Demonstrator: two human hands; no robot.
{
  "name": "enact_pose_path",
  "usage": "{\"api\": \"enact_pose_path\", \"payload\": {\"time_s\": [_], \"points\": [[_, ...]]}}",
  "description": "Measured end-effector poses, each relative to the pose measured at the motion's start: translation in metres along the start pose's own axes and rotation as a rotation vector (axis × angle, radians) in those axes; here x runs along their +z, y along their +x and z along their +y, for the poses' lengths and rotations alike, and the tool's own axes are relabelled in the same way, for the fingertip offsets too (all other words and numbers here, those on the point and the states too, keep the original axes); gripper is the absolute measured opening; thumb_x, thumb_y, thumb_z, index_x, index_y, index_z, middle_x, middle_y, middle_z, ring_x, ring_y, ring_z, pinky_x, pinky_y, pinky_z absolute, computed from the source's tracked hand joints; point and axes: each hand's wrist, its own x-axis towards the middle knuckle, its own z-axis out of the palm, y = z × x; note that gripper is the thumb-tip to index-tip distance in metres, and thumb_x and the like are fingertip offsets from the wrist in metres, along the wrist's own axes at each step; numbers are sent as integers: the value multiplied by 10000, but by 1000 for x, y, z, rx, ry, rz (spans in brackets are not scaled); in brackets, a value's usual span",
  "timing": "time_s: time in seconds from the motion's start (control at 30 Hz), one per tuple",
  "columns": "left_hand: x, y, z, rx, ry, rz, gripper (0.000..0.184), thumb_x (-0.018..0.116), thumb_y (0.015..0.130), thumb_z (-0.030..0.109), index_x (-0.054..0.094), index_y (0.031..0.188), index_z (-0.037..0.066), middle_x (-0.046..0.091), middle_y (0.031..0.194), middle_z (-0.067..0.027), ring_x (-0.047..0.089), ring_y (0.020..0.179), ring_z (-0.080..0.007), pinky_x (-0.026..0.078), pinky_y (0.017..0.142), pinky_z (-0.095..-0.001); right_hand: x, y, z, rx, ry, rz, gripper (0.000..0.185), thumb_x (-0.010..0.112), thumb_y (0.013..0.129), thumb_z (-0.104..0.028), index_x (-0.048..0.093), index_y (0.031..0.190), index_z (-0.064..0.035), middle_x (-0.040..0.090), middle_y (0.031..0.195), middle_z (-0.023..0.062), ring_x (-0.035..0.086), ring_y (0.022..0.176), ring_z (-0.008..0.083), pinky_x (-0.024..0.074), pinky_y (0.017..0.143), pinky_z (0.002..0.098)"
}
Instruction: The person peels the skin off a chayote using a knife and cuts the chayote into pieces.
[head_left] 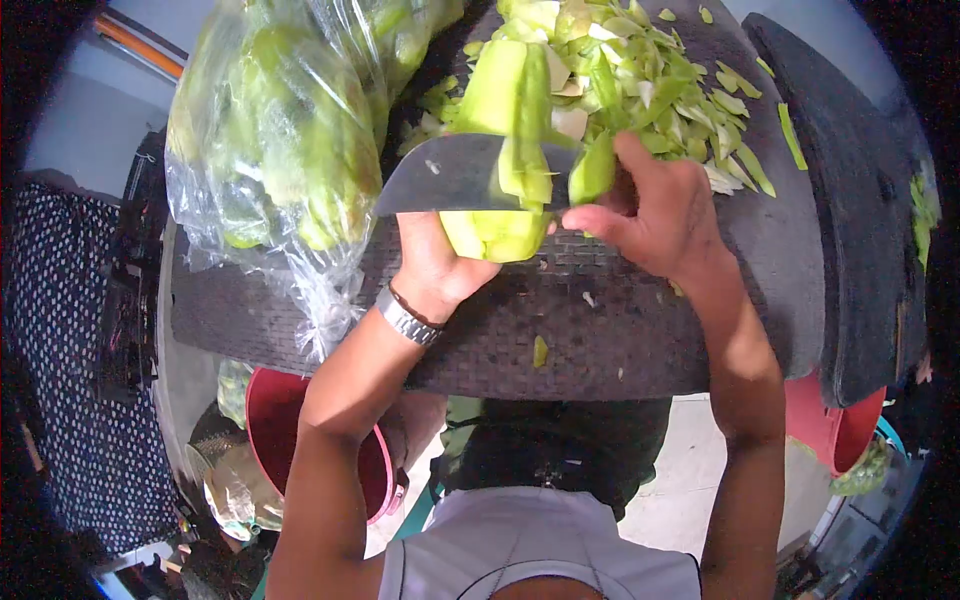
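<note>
A long, pale green fruit [488,90], its skin cut away in facets, lies along my left hand [432,262]. That hand is closed around its underside, and most of its fingers are hidden. In my right hand [668,212] is a knife with a broad dark blade [430,175]; its handle is hidden in my grip. The blade lies crosswise over the fruit, edge hidden against it. A cut strip [525,172] rests over the blade, and another green piece [593,170] sits by my right thumb.
Peelings [650,90] are heaped at the back of the dark woven tabletop [620,340]. A clear plastic bag [280,130] of green fruits stands at left. Red tubs [262,410] are below both sides. A dark panel [850,200] borders the right.
</note>
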Motion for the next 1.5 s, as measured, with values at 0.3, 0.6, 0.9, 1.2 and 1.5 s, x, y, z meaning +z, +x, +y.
{"api": "enact_pose_path", "payload": {"time_s": [0.3, 0.6, 0.9, 1.2, 1.5], "points": [[-16, 0, -8, -98, -145, -17, 713, 525, 971, 624, 550, 1393, 49, 624, 1370, -166, 635, 1199, -365, 522, 1007, -561, -1, 2, 5, -25, -17, 40, 732, 730, 753, -762, 613, 921, -59, 644, 628, 124, 697, 617, 365, 541, 573, 475], [3, 4, -4, -55, -14, 107, 760, 582, 933, 619, 477, 1453, 76, 614, 1354, -181, 641, 1175, -380, 550, 929, -598, -4, 5, 5, 180, 222, 2, 640, 747, 822, -651, 600, 919, -36, 645, 653, 124, 687, 618, 333, 527, 593, 437], [-19, -3, -13, -105, -1, 22, 705, 517, 993, 603, 505, 1450, 65, 600, 1416, -149, 603, 1280, -301, 475, 1111, -475, 11, -3, -5, -7, 242, -1, 573, 862, 762, -461, 514, 907, -29, 590, 566, 72, 650, 517, 276, 484, 502, 366], [-5, 5, 1, -148, 1, -64, 849, 731, 763, 386, 456, 1458, -18, 628, 1298, -258, 622, 1186, -466, 532, 973, -600, -8, 7, 26, 48, 55, 15, 673, 774, 753, -700, 609, 894, -63, 649, 614, 93, 696, 587, 336, 549, 564, 446], [-1, 1, -4, -214, 111, 40, 879, 755, 744, 390, 445, 1470, 3, 613, 1306, -251, 630, 1155, -455, 586, 899, -536, -15, 6, 19, 73, 20, 41, 663, 752, 771, -719, 613, 862, -77, 642, 609, 81, 699, 592, 319, 548, 568, 441]]}}
